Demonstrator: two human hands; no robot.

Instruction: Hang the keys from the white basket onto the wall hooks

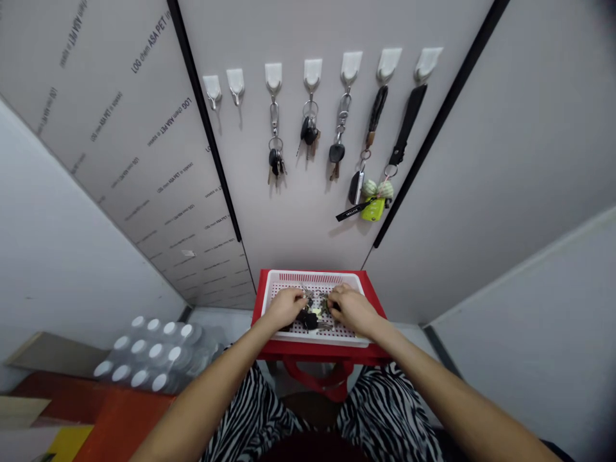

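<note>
Black-headed keys (311,320) lie in the basket (312,274), between the hands. Left hand (287,306): fingertips bunched at the pile; can't tell if that grip has closed on one. Right hand (353,309): fingers curled down over the pile's right side; they hide the contact, so can't read that grip either. Both wrists come in over the near side, probably so each hand reaches the pile from its own flank.

Basket is white, shallow, perforated; walls likely there to stop small loose metal scattering. Sits on the red desk (317,351), close in, presumably for easy reach. Red strap (344,381) hangs below the desk's near edge.

Far side: panel (308,237) with seven white hooks (312,74) in a row. Five on the right carry key bunches (337,152), one per hook, likely so they don't tangle. Lime fob (373,209) on the rightmost. White-capped bottles (155,351) packed together at left.
</note>
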